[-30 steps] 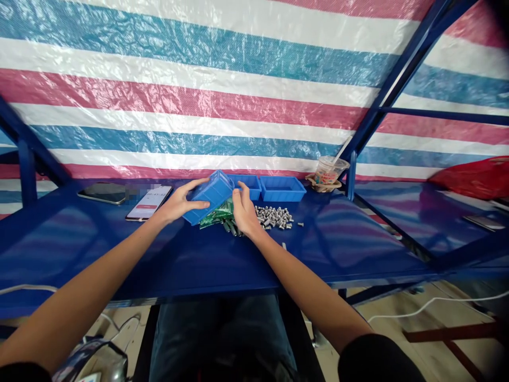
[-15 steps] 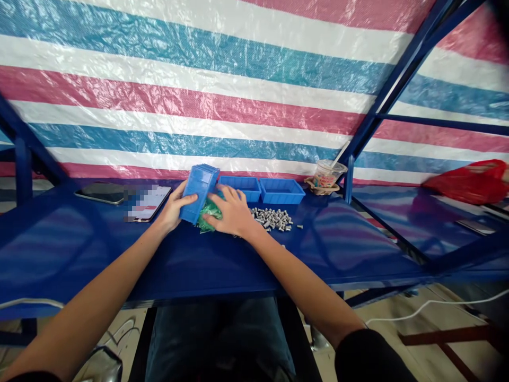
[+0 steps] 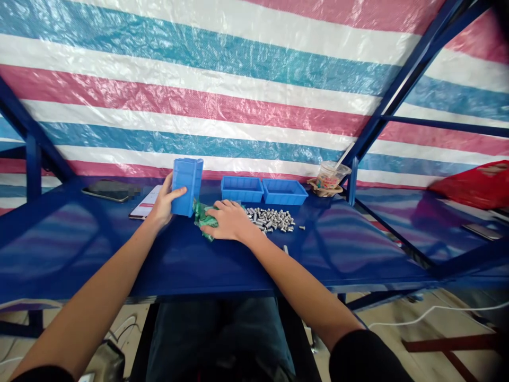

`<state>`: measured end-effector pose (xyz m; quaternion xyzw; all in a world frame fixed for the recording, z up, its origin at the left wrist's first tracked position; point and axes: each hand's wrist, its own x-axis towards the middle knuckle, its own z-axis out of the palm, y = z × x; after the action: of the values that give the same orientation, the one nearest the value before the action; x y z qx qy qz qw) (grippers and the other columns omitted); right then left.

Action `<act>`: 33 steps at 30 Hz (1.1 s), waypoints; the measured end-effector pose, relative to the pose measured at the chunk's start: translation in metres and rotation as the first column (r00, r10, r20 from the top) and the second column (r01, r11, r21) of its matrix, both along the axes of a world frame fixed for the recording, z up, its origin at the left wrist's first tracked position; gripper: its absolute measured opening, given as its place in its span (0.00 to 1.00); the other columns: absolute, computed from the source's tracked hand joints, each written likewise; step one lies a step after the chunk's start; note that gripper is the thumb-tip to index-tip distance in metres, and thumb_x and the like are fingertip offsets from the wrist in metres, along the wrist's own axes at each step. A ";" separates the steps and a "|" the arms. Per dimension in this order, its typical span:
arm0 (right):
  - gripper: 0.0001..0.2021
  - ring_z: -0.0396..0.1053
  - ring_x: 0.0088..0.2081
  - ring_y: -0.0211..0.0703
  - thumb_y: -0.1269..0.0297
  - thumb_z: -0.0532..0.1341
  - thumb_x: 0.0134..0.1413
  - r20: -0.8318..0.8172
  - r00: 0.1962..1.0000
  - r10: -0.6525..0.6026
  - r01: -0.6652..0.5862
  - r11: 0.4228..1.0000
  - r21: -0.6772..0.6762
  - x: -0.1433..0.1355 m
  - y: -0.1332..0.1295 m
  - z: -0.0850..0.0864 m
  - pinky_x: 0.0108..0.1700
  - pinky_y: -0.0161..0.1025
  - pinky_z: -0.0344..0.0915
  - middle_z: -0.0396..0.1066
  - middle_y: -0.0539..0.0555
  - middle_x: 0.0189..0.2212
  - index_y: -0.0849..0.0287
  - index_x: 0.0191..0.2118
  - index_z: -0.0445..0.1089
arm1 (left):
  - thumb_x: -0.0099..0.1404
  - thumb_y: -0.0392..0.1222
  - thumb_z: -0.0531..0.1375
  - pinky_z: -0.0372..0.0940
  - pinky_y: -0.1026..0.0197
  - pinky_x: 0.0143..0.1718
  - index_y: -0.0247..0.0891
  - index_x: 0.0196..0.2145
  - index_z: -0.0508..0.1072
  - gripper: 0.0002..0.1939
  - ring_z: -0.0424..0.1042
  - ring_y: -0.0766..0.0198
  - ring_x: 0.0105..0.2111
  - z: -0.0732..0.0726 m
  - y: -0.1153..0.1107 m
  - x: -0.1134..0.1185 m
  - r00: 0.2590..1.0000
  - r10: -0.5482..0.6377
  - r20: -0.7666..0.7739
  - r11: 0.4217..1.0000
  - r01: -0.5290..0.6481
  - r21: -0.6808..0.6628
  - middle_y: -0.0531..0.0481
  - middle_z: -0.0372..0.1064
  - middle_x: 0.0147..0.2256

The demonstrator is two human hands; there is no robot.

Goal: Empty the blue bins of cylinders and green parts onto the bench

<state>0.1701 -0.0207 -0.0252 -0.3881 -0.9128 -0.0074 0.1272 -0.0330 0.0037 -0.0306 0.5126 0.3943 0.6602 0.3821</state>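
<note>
My left hand [image 3: 164,202] grips a blue plastic bin [image 3: 186,185], tilted up on its end above the table. Beside it, my right hand [image 3: 227,219] is closed over a crumpled green plastic bag [image 3: 202,216], pressing it near the tabletop. Whatever the bag contains is hidden. To the right of my right hand lies a pile of small silver metal parts [image 3: 274,218]. Two more blue bins, a left one [image 3: 242,194] and a right one [image 3: 284,197], sit side by side behind the pile.
A dark phone [image 3: 106,191] and a device with a lit screen [image 3: 145,203] lie at the left. A plastic cup [image 3: 331,175] stands at the back right by the blue frame [image 3: 351,183]. A red bag [image 3: 473,185] is at the far right.
The held bin has moved left and stands more upright, away from the green bag. My right hand has moved slightly down and is now flatter over the bag.
</note>
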 end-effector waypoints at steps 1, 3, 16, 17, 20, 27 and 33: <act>0.27 0.60 0.53 0.56 0.41 0.51 0.54 -0.005 1.000 0.000 0.000 1.000 0.002 0.000 -0.001 0.000 0.55 0.53 0.53 0.64 0.59 0.52 0.54 0.50 0.68 | 0.50 0.43 0.64 0.68 0.61 0.35 0.44 0.54 0.64 0.33 0.72 0.57 0.38 0.000 -0.001 0.000 1.000 0.001 0.015 1.000 -0.001 -0.005 0.49 0.71 0.44; 0.28 0.60 0.53 0.57 0.40 0.52 0.53 -0.028 1.000 0.001 0.000 1.000 0.020 0.001 -0.002 0.000 0.55 0.54 0.54 0.64 0.59 0.51 0.53 0.52 0.66 | 0.49 0.43 0.65 0.69 0.61 0.34 0.42 0.53 0.66 0.32 0.73 0.57 0.36 0.001 -0.002 0.001 0.999 -0.009 0.038 1.000 0.010 -0.028 0.49 0.72 0.42; 0.39 0.53 0.59 0.62 0.42 0.57 0.48 -0.117 0.991 0.065 -0.064 0.998 0.017 -0.002 0.004 -0.005 0.56 0.61 0.52 0.52 0.60 0.62 0.53 0.63 0.48 | 0.49 0.45 0.67 0.62 0.51 0.53 0.47 0.58 0.63 0.38 0.61 0.43 0.55 0.015 -0.013 0.023 0.877 -0.338 -0.342 0.941 0.313 -0.129 0.51 0.63 0.56; 0.36 0.54 0.58 0.61 0.44 0.57 0.49 -0.129 0.989 0.070 -0.070 0.998 0.011 -0.002 0.004 -0.005 0.56 0.60 0.53 0.55 0.58 0.61 0.53 0.62 0.51 | 0.49 0.45 0.67 0.60 0.50 0.54 0.47 0.58 0.63 0.37 0.60 0.43 0.56 0.016 -0.015 0.024 0.859 -0.353 -0.371 0.936 0.326 -0.136 0.51 0.62 0.57; 0.28 0.59 0.55 0.56 0.48 0.56 0.52 -0.170 0.982 0.080 -0.080 0.997 0.005 -0.004 0.002 -0.004 0.54 0.56 0.57 0.62 0.55 0.56 0.51 0.58 0.57 | 0.51 0.45 0.66 0.58 0.48 0.56 0.46 0.58 0.63 0.36 0.58 0.43 0.57 0.018 -0.017 0.025 0.827 -0.374 -0.420 0.927 0.344 -0.148 0.50 0.61 0.58; 0.24 0.60 0.55 0.56 0.49 0.56 0.53 -0.129 0.989 0.073 -0.064 0.995 0.078 -0.007 -0.001 -0.003 0.53 0.59 0.57 0.66 0.57 0.53 0.54 0.53 0.63 | 0.48 0.44 0.66 0.63 0.52 0.52 0.45 0.53 0.68 0.33 0.63 0.44 0.54 0.010 -0.012 0.022 0.923 -0.247 -0.294 0.969 0.243 -0.050 0.51 0.67 0.53; 0.20 0.63 0.50 0.54 0.46 0.53 0.56 -0.098 0.994 0.056 -0.048 0.995 0.085 -0.006 -0.003 -0.002 0.50 0.57 0.59 0.71 0.53 0.47 0.53 0.48 0.64 | 0.47 0.42 0.67 0.70 0.59 0.37 0.43 0.49 0.70 0.29 0.72 0.50 0.43 0.008 -0.007 0.014 0.988 -0.154 -0.018 0.984 0.152 -0.090 0.50 0.73 0.45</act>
<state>0.1646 -0.0234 -0.0275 -0.3585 -0.9139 -0.0224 0.1892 -0.0192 -0.0029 -0.0223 0.5322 0.3872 0.6044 0.4489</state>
